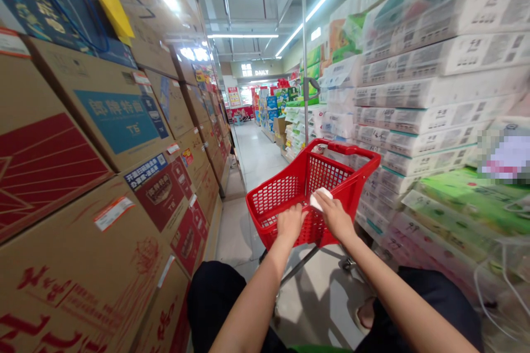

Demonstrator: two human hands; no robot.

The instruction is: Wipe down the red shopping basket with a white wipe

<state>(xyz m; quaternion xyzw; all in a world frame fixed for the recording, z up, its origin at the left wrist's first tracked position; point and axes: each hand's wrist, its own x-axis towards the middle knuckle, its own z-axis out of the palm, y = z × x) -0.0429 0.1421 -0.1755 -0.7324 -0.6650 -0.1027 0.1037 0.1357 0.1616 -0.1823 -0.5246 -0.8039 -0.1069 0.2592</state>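
Note:
A red plastic shopping cart [290, 187] stands in the aisle just ahead of me. My left hand [290, 223] is closed over the cart's near rim. My right hand [336, 215] rests on the same rim a little to the right, fingers pinched on a small white cloth or tissue [321, 197] pressed against the basket edge. Both of my bare forearms reach forward from the bottom of the view. My dark trousers show below them.
Stacked cardboard boxes [103, 176] wall the left side of the narrow aisle. Wrapped packs of tissue paper [430, 105] are piled high on the right. A metal pole [305, 66] rises behind the cart. The tiled floor [256, 160] runs on toward distant displays.

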